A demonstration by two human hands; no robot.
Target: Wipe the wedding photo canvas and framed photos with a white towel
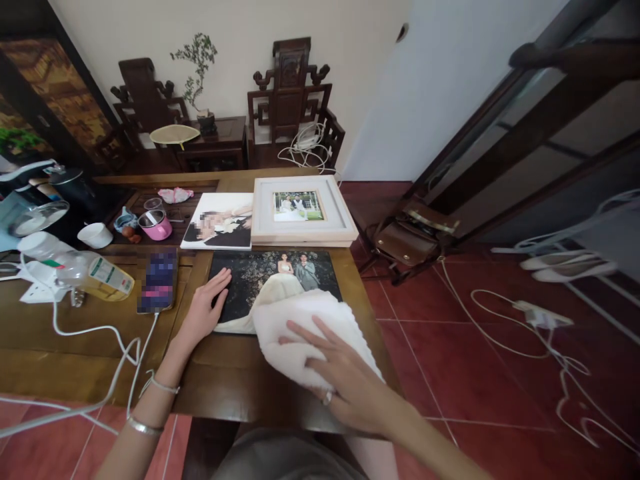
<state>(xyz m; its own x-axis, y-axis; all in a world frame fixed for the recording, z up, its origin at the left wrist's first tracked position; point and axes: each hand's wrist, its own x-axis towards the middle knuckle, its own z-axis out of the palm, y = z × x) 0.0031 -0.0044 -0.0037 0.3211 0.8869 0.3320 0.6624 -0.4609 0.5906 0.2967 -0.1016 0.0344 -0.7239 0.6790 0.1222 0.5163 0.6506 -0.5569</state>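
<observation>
A dark wedding photo print (260,273) lies flat on the wooden table (220,380) in front of me. My left hand (203,310) rests flat on the print's left edge, fingers stretched out. My right hand (340,373) presses flat on a folded white towel (300,327) that covers the print's lower right part. Behind it lie a white framed photo (300,208) and another unframed print (220,221).
A phone (157,280) on a white cable lies left of the print, next to a bottle (93,275) on its side. A pink pot (156,225), a white cup (95,235) and a kettle stand at the back left. A brown bag (410,241) and cables lie on the red floor.
</observation>
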